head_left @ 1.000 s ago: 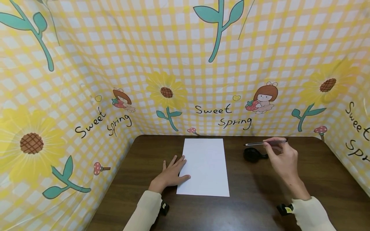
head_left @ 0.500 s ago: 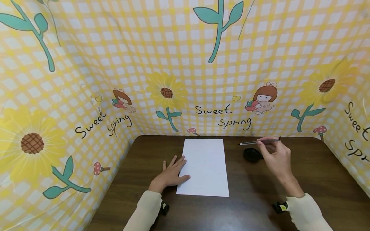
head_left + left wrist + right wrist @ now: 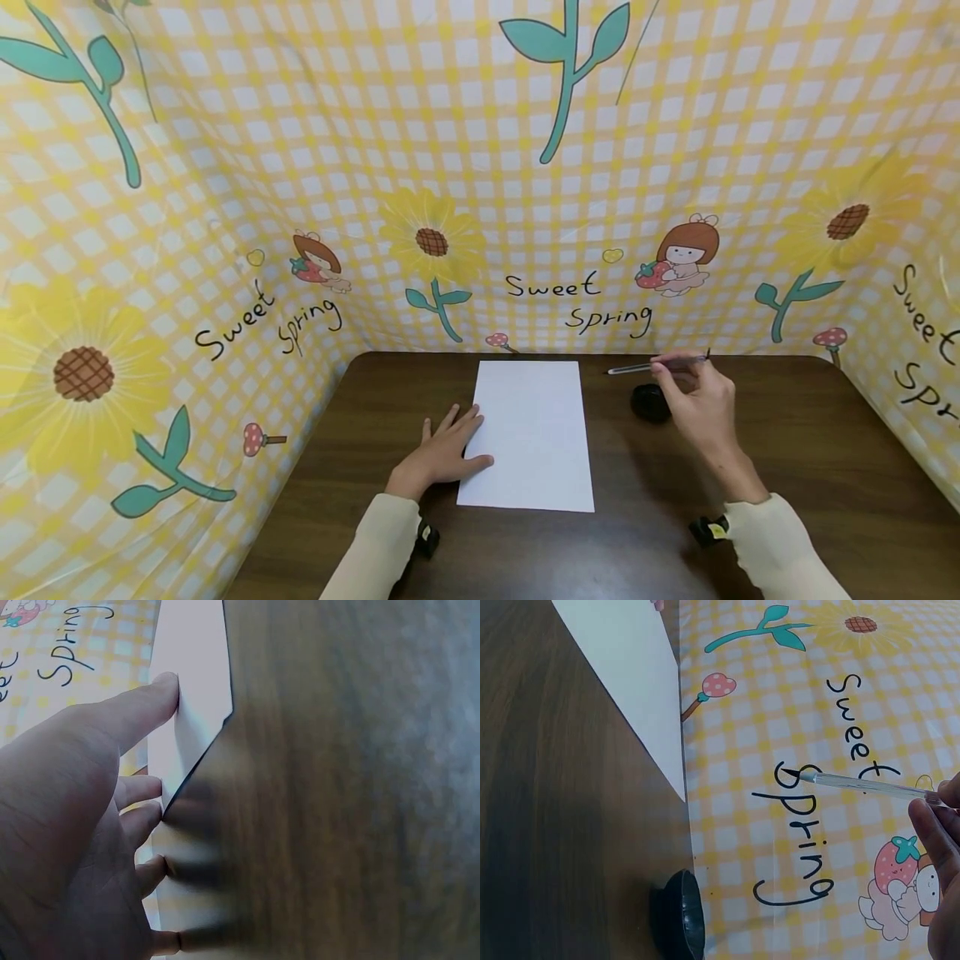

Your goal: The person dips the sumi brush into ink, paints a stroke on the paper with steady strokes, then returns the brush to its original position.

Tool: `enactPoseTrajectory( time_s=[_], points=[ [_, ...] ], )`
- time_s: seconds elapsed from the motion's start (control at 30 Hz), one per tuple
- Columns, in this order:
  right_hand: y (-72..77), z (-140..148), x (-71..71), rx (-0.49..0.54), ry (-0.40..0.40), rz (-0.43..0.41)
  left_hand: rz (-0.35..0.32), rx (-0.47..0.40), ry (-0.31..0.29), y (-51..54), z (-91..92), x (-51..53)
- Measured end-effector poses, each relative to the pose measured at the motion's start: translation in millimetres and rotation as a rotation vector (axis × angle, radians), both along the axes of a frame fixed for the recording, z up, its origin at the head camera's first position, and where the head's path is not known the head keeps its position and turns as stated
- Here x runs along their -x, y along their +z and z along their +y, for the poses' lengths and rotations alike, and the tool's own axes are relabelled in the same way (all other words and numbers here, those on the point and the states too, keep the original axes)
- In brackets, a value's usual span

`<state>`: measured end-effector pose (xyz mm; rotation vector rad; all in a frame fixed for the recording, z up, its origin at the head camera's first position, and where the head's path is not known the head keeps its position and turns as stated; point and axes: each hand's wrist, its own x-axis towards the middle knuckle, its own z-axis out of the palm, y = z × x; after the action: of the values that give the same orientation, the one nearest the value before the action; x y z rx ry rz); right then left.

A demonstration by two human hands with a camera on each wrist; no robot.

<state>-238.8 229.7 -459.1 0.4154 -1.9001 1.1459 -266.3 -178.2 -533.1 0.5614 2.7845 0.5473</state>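
A blank white sheet of paper (image 3: pixel 534 435) lies on the dark wooden table. My left hand (image 3: pixel 442 452) rests on its left edge with the fingers spread; in the left wrist view the thumb and fingertips of that hand (image 3: pixel 90 787) touch the sheet. Over to the right, my right hand (image 3: pixel 703 407) pinches a slim paintbrush (image 3: pixel 632 368) by its clear handle. The dark pointed tip of the paintbrush (image 3: pixel 862 783) faces left, in the air between the sheet and a small black dish (image 3: pixel 649 403). That dish sits below the right hand, partly hidden by it.
The brown table (image 3: pixel 570 558) has a back edge just behind the sheet. A yellow checked cloth (image 3: pixel 480 167) with printed flowers and lettering hangs as walls at the back and both sides. A small black device (image 3: pixel 708 531) is worn on the right wrist.
My right hand has moved left with the paintbrush, bringing its tip nearer the sheet and covering the dish's handle. The left hand and the paper stay where they were.
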Motion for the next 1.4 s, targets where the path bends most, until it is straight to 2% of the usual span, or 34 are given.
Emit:
enactPoseTrajectory(
  time_s=[0.3, 0.7, 1.2, 1.4],
  points=[
    [-2.6, -10, 8.1, 0.018, 0.014, 0.032, 0.001, 0.002, 0.001, 1.3, 0.6, -2.1],
    [1.1, -25, 11.6, 0.030, 0.029, 0.005, 0.008, 0.004, -0.008, 0.7, 0.7, -1.2],
    [-1.5, -45, 20.0, 0.012, 0.019, -0.056, 0.010, 0.002, 0.000, 0.4, 1.3, -0.8],
    [-1.2, -55, 23.1, 0.016, 0.038, -0.033, 0.014, 0.005, -0.001, 1.5, 1.8, -0.7]
  ],
)
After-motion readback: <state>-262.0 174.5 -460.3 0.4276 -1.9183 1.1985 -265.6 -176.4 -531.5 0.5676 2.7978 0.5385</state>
